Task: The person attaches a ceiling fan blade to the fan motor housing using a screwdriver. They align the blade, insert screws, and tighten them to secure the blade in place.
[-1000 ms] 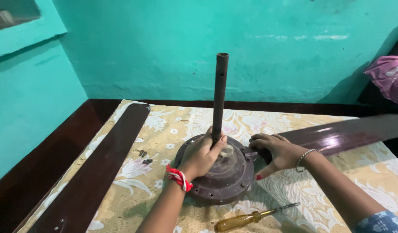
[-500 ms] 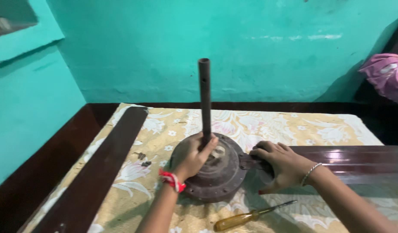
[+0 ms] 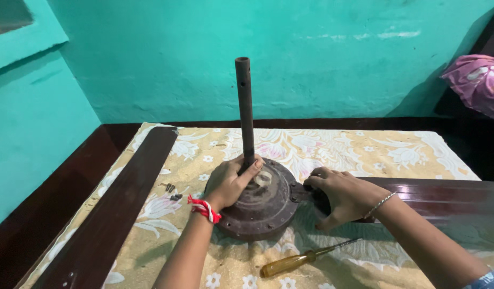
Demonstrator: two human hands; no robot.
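Rusty fan motor point(image 3: 260, 206) sits between both hands, touching each.

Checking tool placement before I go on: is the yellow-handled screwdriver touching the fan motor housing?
Apart. The head view shows a strip of floral cloth between the screwdriver and the rim of the motor housing.

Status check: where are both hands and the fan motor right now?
Left hand grips downrod base. Right hand on blade root at motor housing. Screwdriver lies apart.
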